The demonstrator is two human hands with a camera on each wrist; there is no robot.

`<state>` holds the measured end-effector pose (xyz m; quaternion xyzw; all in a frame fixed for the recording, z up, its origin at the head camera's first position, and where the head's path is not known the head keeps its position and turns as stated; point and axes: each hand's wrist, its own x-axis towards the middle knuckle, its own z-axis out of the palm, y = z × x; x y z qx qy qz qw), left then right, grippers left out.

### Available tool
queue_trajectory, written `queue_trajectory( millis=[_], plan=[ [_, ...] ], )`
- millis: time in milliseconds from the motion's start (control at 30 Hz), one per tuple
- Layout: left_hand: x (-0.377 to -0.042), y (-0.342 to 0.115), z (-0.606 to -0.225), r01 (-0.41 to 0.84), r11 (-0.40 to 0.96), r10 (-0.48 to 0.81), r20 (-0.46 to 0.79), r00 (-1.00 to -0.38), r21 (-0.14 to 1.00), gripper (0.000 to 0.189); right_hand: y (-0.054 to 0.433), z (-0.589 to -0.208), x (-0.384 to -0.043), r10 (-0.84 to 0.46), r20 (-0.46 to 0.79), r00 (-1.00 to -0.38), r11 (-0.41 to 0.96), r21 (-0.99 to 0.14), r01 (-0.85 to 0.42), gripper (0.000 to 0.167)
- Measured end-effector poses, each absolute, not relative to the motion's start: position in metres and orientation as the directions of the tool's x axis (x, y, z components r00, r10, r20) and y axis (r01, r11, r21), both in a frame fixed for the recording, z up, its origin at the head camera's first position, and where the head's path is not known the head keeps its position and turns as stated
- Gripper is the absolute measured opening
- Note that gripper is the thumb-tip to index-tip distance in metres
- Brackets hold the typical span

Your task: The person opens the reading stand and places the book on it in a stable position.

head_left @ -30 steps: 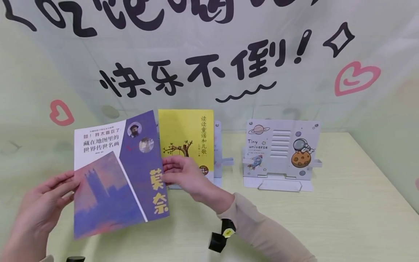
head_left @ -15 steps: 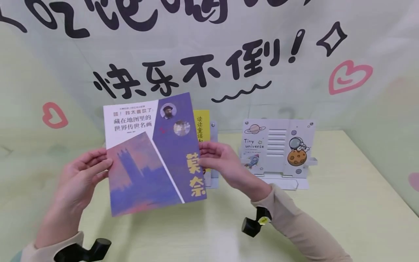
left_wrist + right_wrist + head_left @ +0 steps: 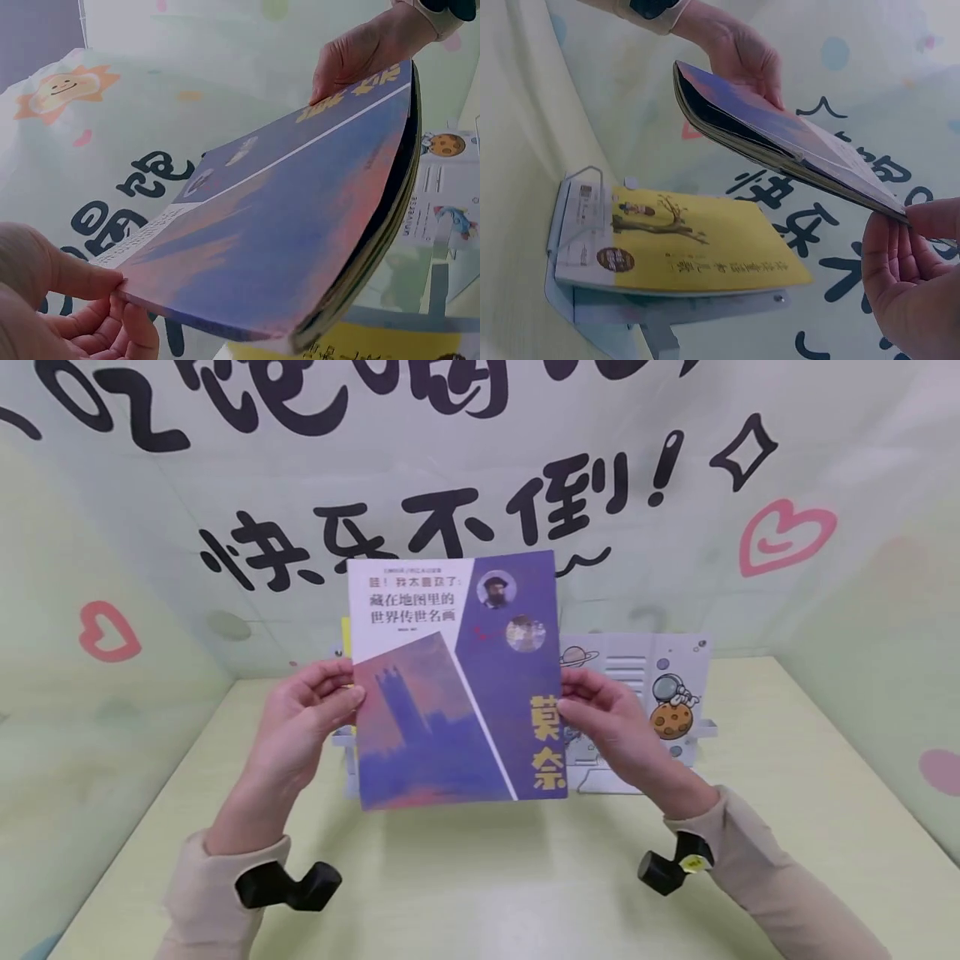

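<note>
A paperback book [image 3: 450,693] with a purple and white cover and a painted blue tower is held up in front of me, its cover facing me. My left hand [image 3: 296,718] pinches its left edge between thumb and fingers. My right hand [image 3: 626,731] pinches the opposite edge. In the left wrist view the book [image 3: 262,232] is tilted, with its pages slightly parted along the bottom edge. Behind it, mostly hidden in the head view, a yellow book [image 3: 705,240] leans on a metal book stand [image 3: 592,315], as the right wrist view shows.
A second book stand [image 3: 678,681], white with an astronaut and planets, stands at the right, partly covered by the held book and right hand. Both stand on a pale table [image 3: 780,760]. A printed cloth [image 3: 420,443] with large black characters hangs behind.
Both hands have carried the purple book to the right and a little upward, and levelled it. It now covers most of the yellow book and part of the right stand.
</note>
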<state>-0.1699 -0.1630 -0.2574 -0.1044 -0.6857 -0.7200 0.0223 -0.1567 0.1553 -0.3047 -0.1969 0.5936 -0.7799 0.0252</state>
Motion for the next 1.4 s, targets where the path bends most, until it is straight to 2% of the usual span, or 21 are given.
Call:
queue_trajectory(
  millis=[233, 467, 767, 1100, 1400],
  plan=[
    [-0.177, -0.12, -0.251, 0.177, 0.007, 0.164, 0.173, -0.971, 0.984, 0.029, 0.195, -0.302, -0.149, -0.214, 0.369, -0.905, -0.281, -0.91, -0.304, 0.027],
    [-0.186, -0.077, -0.246, 0.225, -0.041, 0.181, 0.229, -0.956, 0.973, 0.027, 0.227, -0.294, -0.145, -0.078, 0.481, -0.873, -0.269, -0.854, -0.446, 0.031],
    [-0.2, -0.024, -0.247, 0.325, -0.099, 0.171, 0.338, -0.926, 0.941, 0.024, 0.264, -0.288, -0.15, 0.068, 0.557, -0.828, -0.271, -0.788, -0.553, 0.027],
    [-0.227, 0.02, -0.266, 0.34, -0.075, 0.156, 0.347, -0.925, 0.938, 0.023, 0.291, -0.303, -0.17, 0.267, 0.551, -0.79, -0.224, -0.762, -0.607, 0.023],
    [-0.247, 0.038, -0.299, 0.33, 0.077, 0.154, 0.316, -0.936, 0.941, 0.022, 0.307, -0.332, -0.188, 0.311, 0.468, -0.827, -0.195, -0.821, -0.537, 0.019]
  ],
)
